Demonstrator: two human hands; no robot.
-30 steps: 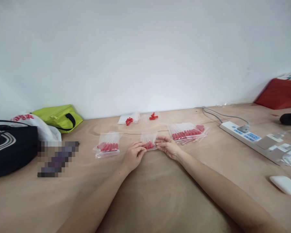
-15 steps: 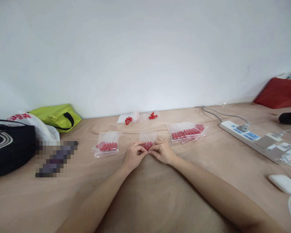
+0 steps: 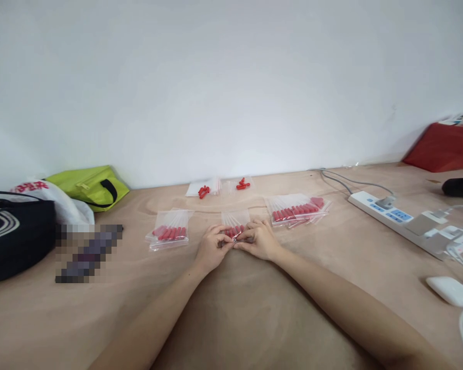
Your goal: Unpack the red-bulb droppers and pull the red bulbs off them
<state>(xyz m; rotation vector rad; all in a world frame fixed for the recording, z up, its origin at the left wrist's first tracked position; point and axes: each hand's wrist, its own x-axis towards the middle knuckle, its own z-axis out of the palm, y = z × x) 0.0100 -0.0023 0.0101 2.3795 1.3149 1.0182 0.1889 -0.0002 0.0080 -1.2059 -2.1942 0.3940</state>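
Note:
A small clear zip bag (image 3: 235, 224) with red capsules inside lies on the wooden table (image 3: 247, 308), straight ahead of me. My left hand (image 3: 211, 247) and my right hand (image 3: 259, 239) meet at its near edge, fingertips pinching the bag from both sides. To the left lies another bag of red capsules (image 3: 170, 234). On the right sits a fanned stack of filled bags (image 3: 298, 209). Further back, loose red capsules (image 3: 204, 191) and a second small group of capsules (image 3: 243, 184) rest on clear bags near the wall.
A black bag (image 3: 15, 234), a white plastic bag (image 3: 64, 203) and a lime-green pouch (image 3: 92, 185) crowd the left side. On the right are a white power strip (image 3: 397, 218) with plugs and cables, a white device (image 3: 449, 290), a red box (image 3: 443, 146) and a black object (image 3: 461, 187).
My two hands have drawn together, from the bag's two sides to its near middle edge, and now pinch it with fingertips touching. The other bags have not moved.

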